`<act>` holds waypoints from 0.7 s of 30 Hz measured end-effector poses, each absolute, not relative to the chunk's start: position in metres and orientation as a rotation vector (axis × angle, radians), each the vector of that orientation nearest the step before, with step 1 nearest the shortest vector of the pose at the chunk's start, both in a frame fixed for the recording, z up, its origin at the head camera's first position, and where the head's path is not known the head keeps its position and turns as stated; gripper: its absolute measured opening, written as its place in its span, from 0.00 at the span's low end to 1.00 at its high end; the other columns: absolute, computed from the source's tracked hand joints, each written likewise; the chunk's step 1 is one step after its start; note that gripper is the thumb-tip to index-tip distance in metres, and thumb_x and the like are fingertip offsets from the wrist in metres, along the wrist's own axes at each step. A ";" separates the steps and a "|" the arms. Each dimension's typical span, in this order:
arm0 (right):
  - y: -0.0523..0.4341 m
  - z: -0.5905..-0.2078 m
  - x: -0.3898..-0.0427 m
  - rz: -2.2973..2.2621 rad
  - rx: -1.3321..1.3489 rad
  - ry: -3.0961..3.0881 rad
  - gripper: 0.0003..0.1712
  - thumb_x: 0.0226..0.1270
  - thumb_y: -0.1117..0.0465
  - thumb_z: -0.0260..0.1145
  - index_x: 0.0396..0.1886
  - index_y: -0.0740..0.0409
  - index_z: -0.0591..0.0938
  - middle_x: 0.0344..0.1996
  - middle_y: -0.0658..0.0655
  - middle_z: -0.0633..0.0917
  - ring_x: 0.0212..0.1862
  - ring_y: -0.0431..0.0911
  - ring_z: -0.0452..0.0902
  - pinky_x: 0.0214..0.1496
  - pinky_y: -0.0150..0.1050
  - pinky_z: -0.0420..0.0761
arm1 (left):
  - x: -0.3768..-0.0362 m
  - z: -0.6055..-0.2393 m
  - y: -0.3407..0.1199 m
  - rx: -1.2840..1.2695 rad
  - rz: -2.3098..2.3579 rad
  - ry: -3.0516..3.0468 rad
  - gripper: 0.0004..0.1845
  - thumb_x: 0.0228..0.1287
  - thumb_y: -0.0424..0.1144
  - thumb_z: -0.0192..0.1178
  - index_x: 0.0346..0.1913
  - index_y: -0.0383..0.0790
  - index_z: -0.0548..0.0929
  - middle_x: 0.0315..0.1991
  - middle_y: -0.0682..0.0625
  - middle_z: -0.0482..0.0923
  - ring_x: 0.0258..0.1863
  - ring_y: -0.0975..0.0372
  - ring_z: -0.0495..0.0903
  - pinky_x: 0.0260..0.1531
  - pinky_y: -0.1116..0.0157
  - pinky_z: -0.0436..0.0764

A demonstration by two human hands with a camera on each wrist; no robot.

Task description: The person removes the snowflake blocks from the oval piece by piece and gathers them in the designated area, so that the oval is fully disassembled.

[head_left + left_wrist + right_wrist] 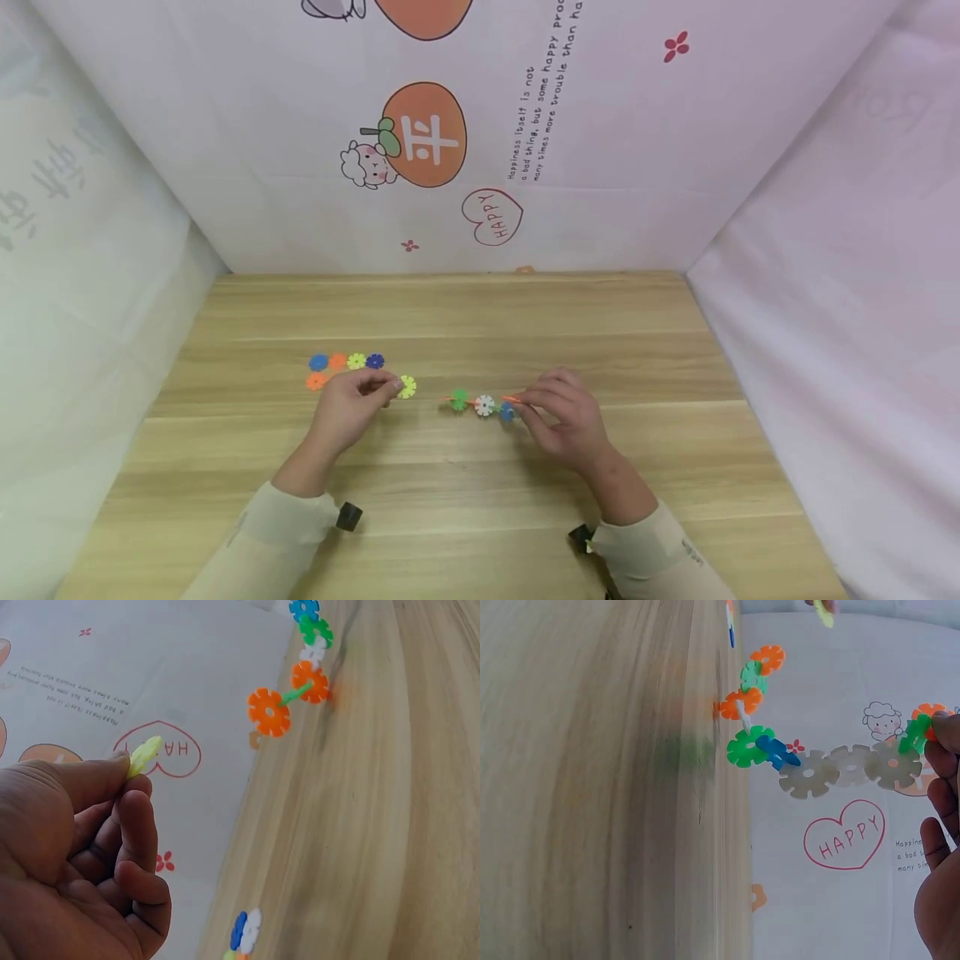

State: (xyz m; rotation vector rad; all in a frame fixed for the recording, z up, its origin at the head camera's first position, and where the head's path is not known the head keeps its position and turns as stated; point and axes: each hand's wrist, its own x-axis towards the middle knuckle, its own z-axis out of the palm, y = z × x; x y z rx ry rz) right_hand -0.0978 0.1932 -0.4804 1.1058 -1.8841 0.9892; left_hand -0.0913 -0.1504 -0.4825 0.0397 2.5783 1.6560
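My left hand (pixel 348 408) pinches a yellow notched plastic disc (pixel 407 387) between thumb and fingertips, seen nearly edge-on in the left wrist view. My right hand (pixel 566 419) holds one end of a chain of interlocked snowflake discs (pixel 808 774). Orange, green, blue and whitish discs make up the chain, which sags in a curve in the right wrist view. Its free end, an orange disc (pixel 268 712) joined to a second one by an edge-on green disc (pixel 296 694), points toward my left hand. A gap separates the yellow disc from the chain.
Loose discs lie on the wooden table (pixel 450 500) behind my left hand, among them a light blue disc (pixel 318 362), an orange disc (pixel 316 381) and a dark blue disc (pixel 375 361). My hand partly hides this group. A printed white cloth (pixel 600 167) rises behind the table.
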 end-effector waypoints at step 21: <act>0.192 -0.480 -0.098 0.983 1.103 -1.885 0.06 0.69 0.62 0.72 0.33 0.60 0.90 0.31 0.53 0.89 0.36 0.51 0.80 0.45 0.45 0.77 | -0.098 -0.511 -0.183 -0.128 1.378 2.771 0.11 0.68 0.48 0.70 0.42 0.43 0.90 0.35 0.52 0.89 0.35 0.60 0.85 0.36 0.61 0.82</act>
